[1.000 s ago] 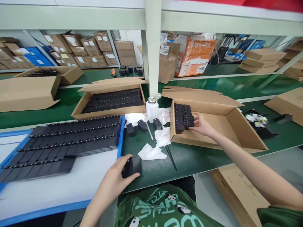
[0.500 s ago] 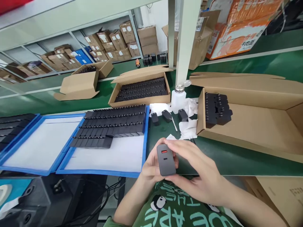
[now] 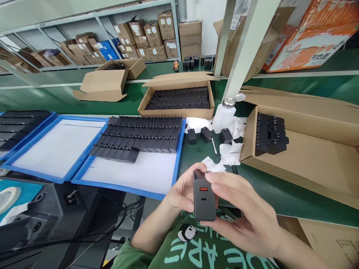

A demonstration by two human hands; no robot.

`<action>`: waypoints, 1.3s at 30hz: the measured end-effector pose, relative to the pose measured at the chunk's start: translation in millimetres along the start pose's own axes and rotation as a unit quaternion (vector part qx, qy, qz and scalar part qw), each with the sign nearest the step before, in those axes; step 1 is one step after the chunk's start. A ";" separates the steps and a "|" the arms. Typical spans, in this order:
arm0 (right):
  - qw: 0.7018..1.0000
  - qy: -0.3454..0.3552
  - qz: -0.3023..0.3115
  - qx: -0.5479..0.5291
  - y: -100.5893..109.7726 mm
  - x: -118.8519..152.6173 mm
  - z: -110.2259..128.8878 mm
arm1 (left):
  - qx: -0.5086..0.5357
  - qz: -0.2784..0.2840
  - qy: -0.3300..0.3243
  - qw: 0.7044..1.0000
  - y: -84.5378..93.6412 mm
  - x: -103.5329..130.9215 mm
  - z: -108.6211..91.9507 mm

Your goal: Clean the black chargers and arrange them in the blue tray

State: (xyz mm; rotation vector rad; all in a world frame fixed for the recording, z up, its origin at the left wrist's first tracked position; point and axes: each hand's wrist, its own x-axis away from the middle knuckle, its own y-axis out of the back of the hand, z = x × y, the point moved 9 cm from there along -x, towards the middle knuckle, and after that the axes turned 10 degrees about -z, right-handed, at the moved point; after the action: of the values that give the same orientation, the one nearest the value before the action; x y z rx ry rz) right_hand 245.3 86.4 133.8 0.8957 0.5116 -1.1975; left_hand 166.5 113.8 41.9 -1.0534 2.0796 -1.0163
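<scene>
A black wall charger (image 3: 205, 207) is held in front of my chest, its port face turned toward me with a red slot above a smaller dark one. My left hand (image 3: 183, 192) grips it from the left side, thumb along the edge and the other fingers partly hidden behind. My right hand (image 3: 244, 209) holds it from the right, fingertips at the top edge and thumb under the bottom. Just beyond the hands lie white wipes (image 3: 213, 165), a white pen-like tool (image 3: 214, 145) and three loose chargers, one of them a dark charger (image 3: 226, 136).
To the left, a blue-edged tray (image 3: 151, 168) carries rows of chargers (image 3: 143, 132). An open carton (image 3: 316, 164) with several chargers stands at right. A white pump bottle (image 3: 223, 116) and a filled carton (image 3: 176, 113) sit further back, near a metal post (image 3: 249, 48).
The view has shifted, so the bench items appear displaced. Both hands still hold the charger, which is now more upright in view, with its top side showing.
</scene>
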 end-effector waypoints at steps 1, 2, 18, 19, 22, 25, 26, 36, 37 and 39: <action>1.000 0.000 -0.001 -0.001 -0.1 -0.2 0.2 | 0.001 0.001 -0.001 1.000 0.1 0.4 -0.2; 1.000 -0.001 -0.002 -0.003 -0.2 -0.5 0.4 | 0.003 0.003 -0.002 1.000 0.1 0.6 -0.2; 1.000 -0.004 -0.012 0.005 0.4 2.1 1.6 | 0.003 -0.037 0.011 0.999 0.4 3.3 1.2; 1.000 -0.003 -0.011 0.005 0.5 2.3 2.0 | 0.001 -0.042 0.012 0.999 0.1 4.0 1.1; 1.000 0.001 -0.006 0.002 0.5 2.9 3.4 | -0.006 -0.051 0.012 0.999 -0.6 5.2 1.7; 1.000 0.002 -0.005 -0.001 0.1 4.3 4.3 | -0.019 -0.052 0.009 0.998 -0.3 4.7 3.6; 1.000 0.001 -0.005 -0.002 -0.2 4.9 3.9 | -0.025 -0.053 0.008 0.998 0.8 4.5 4.1; 0.981 0.017 0.076 0.178 3.0 5.8 -0.9 | -0.168 -0.161 0.000 0.973 15.2 10.2 7.4; 0.965 0.018 0.108 0.236 1.7 8.1 -3.3 | -0.205 -0.187 0.014 0.960 16.9 8.9 13.4; 0.932 0.015 0.161 0.325 6.1 15.6 -13.2 | -0.347 -0.304 0.021 0.887 34.5 8.8 15.4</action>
State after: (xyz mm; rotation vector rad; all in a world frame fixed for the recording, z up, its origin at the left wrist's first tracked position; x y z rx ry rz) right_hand 257.4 88.9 116.4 1.5007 -0.0337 -1.0568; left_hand 160.1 114.4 3.7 -2.1556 2.2484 -0.5227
